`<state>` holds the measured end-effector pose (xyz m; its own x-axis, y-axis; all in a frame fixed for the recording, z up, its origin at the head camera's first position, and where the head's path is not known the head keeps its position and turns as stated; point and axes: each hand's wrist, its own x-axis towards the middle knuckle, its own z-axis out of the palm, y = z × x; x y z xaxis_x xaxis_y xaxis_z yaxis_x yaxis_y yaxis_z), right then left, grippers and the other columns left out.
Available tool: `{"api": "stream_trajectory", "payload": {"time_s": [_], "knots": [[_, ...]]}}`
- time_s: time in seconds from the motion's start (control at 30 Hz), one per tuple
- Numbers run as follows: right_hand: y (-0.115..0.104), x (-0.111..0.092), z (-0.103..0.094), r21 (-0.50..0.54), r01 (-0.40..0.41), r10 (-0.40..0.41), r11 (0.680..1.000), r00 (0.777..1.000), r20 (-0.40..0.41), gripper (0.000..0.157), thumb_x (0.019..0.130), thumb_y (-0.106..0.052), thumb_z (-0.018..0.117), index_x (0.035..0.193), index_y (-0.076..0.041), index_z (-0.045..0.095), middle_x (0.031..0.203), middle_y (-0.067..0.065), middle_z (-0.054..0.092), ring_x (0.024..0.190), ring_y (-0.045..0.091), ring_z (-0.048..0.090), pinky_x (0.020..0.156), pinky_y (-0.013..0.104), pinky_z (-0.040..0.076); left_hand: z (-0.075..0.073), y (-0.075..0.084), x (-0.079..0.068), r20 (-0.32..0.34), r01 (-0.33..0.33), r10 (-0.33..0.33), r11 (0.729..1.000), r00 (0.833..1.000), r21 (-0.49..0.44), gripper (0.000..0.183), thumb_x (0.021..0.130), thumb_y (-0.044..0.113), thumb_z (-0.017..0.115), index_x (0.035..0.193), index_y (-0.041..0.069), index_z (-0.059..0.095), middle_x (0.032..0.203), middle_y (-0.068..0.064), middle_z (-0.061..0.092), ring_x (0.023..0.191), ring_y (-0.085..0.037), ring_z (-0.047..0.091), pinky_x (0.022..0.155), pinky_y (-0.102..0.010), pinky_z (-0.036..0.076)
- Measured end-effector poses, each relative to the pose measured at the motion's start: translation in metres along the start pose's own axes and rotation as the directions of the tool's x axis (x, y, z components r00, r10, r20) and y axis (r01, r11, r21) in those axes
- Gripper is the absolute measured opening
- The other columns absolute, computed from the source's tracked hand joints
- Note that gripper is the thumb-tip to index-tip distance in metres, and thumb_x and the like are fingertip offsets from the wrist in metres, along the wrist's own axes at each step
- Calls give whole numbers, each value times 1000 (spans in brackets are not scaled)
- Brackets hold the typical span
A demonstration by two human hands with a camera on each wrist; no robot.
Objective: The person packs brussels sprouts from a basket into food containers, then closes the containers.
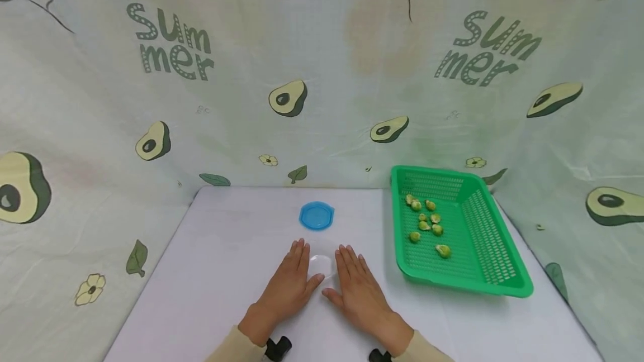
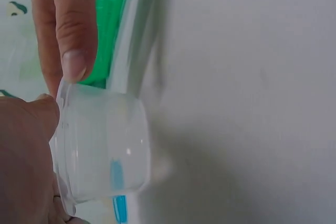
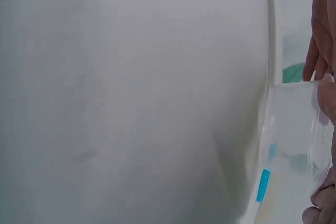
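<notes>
Between my two hands stands a clear plastic tub (image 1: 320,266), upright with its rim on top. My left hand (image 1: 285,284) lies along its left side and my right hand (image 1: 361,290) along its right. Fingers on both hands are straight, and the thumbs point toward each other near the tub's front. Seen from the left wrist, the tub (image 2: 107,142) has hands at opposite sides of its rim. The right wrist view shows the tub (image 3: 296,129) partly covered by fingers. Nothing can be seen inside it. Just beyond lies a blue lid (image 1: 316,216), flat on the table.
At the right is a green plastic basket (image 1: 475,272) holding several small Brussels sprouts (image 1: 424,225). A white cloth covers the table (image 1: 236,239). Behind it hangs a curtain (image 1: 322,43) printed with avocados, leaves and lettering.
</notes>
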<state>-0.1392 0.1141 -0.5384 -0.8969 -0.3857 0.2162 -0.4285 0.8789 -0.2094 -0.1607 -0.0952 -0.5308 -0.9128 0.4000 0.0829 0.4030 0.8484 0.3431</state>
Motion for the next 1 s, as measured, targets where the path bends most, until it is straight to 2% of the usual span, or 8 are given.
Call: {"api": "stream_trajectory", "payload": {"time_s": [0.2,0.3,0.57,0.83,1.0], "knots": [[12,-5,-4,-2,-24,23,1000,999,-32,85,102,-52,65,157,8,40,166,25,38,157,39,33,128,58,31,9,16,10,-35,-62,62,998,997,3,82,111,54,43,161,-11,30,170,-29,25,159,-43,24,127,-56,33],[15,-6,-3,9,-27,27,1000,999,-26,86,102,-51,64,158,9,39,166,26,36,157,39,32,128,58,30,13,16,12,-17,-50,50,999,999,21,83,111,56,40,162,-9,28,171,-26,23,160,-41,22,129,-56,30],[13,-4,1,36,-28,29,999,999,-30,87,102,-50,66,159,9,36,167,27,34,157,40,31,129,58,29,9,5,10,-4,5,-5,1000,1000,1,88,108,59,45,164,-6,26,173,-23,22,162,-39,18,131,-60,23],[2,4,4,52,-17,17,999,1000,-5,87,103,-50,64,160,9,35,168,26,33,157,39,31,129,58,29,0,-9,4,18,19,-19,1000,1000,-20,88,108,59,46,164,-5,25,173,-23,20,162,-39,18,131,-59,24],[-2,5,3,42,-23,22,999,1000,10,86,104,-51,62,160,9,34,168,26,32,158,39,30,129,58,29,-3,-14,3,26,4,-3,1000,1000,-21,87,108,60,44,165,-3,24,174,-20,20,162,-37,18,131,-57,25]]}}
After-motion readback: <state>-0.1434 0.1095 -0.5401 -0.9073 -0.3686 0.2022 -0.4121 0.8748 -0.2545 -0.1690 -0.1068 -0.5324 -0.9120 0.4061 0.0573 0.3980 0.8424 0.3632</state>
